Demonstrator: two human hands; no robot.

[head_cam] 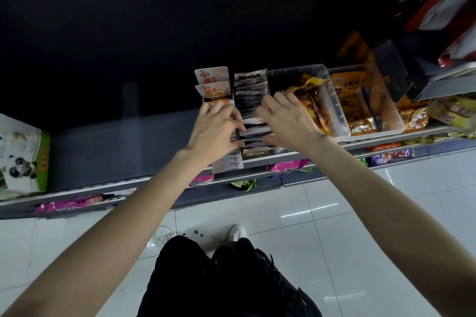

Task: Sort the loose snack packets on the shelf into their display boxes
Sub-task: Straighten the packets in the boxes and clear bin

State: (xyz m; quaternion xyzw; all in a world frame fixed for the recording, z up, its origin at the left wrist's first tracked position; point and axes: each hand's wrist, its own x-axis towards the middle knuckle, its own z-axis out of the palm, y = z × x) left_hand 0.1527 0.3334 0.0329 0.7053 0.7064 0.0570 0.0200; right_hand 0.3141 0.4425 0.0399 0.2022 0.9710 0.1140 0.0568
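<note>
Two hands (219,126) (286,121) flank grey packets (251,95) (boxed upright).

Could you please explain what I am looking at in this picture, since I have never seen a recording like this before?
No machine here: a person wears a wide-angle camera on the head, so this single view looks down past both bare arms to a shop shelf, with white floor tiles and white shoes below.

On the grey metal shelf stand display boxes side by side: a box of white and orange packets, then a narrow box of dark grey packets standing in a row, then a clear plastic tub of orange and yellow wrapped snacks.

The left hand and the right hand flank the dark grey row, fingers curled at its edges, apparently squaring it up. Whether either hand actually pinches a packet is hidden.
</note>
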